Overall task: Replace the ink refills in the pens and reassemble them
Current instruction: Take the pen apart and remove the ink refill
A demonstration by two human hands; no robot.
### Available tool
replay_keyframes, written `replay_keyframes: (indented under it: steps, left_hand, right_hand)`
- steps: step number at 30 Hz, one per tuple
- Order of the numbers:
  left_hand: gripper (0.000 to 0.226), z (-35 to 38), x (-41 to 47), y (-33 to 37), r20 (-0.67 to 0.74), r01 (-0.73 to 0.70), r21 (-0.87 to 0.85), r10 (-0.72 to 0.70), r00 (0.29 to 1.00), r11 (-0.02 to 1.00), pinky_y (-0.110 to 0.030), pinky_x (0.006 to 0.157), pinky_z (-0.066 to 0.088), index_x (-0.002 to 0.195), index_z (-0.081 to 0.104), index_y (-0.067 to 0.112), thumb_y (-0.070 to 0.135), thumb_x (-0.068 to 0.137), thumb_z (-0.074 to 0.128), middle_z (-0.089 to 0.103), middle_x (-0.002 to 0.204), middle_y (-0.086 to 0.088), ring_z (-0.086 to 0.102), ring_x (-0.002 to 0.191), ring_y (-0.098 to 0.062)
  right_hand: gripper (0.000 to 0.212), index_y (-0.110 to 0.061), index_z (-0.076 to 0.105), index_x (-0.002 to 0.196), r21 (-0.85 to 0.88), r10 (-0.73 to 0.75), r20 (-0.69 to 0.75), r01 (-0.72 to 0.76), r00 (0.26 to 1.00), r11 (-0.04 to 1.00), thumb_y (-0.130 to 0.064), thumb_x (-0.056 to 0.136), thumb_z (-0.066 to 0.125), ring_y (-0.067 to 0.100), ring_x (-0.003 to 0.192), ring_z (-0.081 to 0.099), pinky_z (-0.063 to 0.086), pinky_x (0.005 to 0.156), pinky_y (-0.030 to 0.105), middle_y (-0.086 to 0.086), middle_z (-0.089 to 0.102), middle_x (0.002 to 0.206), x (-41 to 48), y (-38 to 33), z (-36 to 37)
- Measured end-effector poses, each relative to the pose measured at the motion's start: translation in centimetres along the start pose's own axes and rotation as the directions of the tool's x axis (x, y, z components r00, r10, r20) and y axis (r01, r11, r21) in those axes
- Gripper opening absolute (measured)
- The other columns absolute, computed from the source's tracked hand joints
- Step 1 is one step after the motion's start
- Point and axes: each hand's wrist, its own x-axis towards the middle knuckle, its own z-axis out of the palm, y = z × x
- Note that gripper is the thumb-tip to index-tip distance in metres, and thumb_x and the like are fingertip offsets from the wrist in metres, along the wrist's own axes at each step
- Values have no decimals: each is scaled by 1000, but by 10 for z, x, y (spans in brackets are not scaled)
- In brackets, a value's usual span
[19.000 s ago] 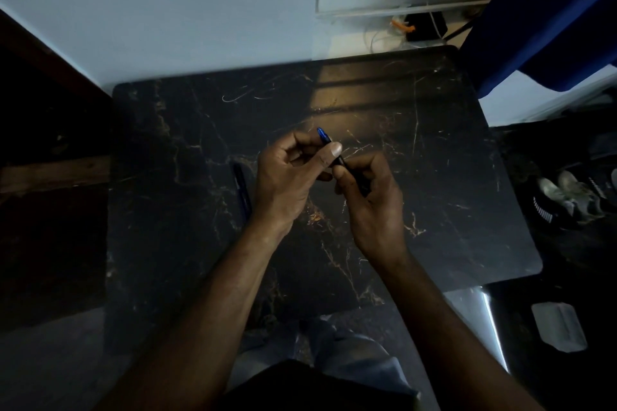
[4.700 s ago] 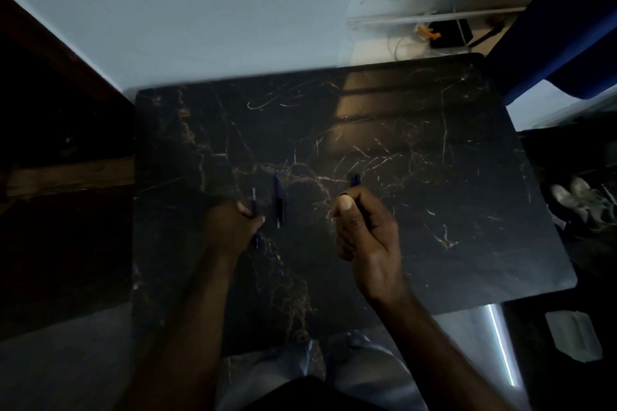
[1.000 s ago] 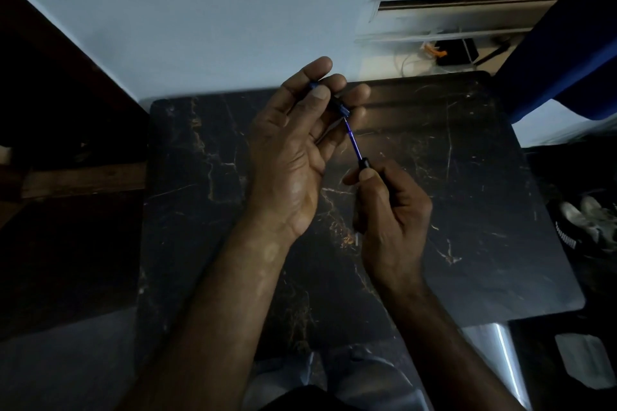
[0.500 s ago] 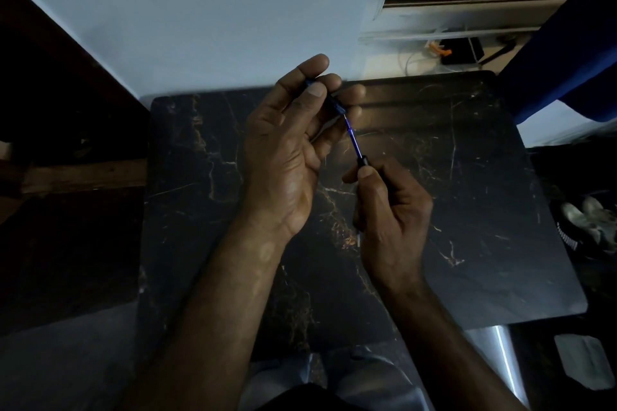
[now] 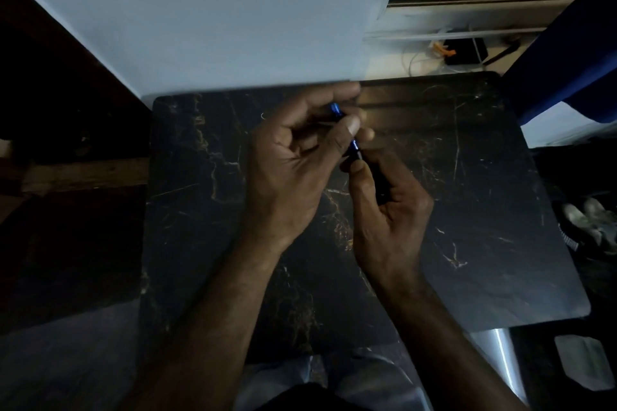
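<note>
Both my hands hold one blue pen above the black marble table [image 5: 467, 177]. My left hand [image 5: 293, 163] pinches the pen's upper blue part [image 5: 335, 108] between thumb and fingers. My right hand [image 5: 387, 207] grips the dark lower barrel [image 5: 359, 155]. Only a short blue stretch [image 5: 354, 144] shows between the two hands, so the parts sit nearly together. The rest of the pen is hidden in my palms. No other pen shows on the table; my arms cover part of it.
A pale wall [image 5: 207, 17] stands right behind the table. A window frame [image 5: 467, 10] and a blue curtain [image 5: 567, 43] are at the back right. Shoes [image 5: 591, 223] lie on the floor to the right. My knees [image 5: 334, 374] are under the near edge.
The two pen parts have slid together: the long thin blue refill seen between my hands half a second ago is now almost fully covered. Both hands have dropped slightly lower.
</note>
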Motion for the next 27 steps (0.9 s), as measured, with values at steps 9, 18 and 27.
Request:
replay_keyframes:
  steps: [9,18,27]
  left_hand:
    - [27,-17,-2,-4,-62,118,-38,-120,991,992,-23,80,63,117,76,12,-1,94,80,82,104,2,79,95,-9]
    - [30,-39,0,0,-14,125,-108,-128,992,986,-31,88,63,123,76,9,0,94,79,83,108,-2,80,101,-19]
    - [32,-53,-6,-2,-7,140,-81,-141,990,987,-26,84,62,127,73,4,-4,96,76,82,109,-4,80,103,-20]
  right_hand:
    - [15,-16,55,99,44,10,-16,-9,1000,999,-19,94,69,6,65,58,48,56,27,-8,61,85,2,-4,11]
    - [10,-8,58,97,631,257,297,-391,920,670,-6,101,67,11,49,48,42,47,25,3,57,69,3,-15,21]
    - [30,-6,59,116,621,431,501,-658,751,426,-34,108,57,5,40,27,28,40,16,-5,35,53,7,-19,26]
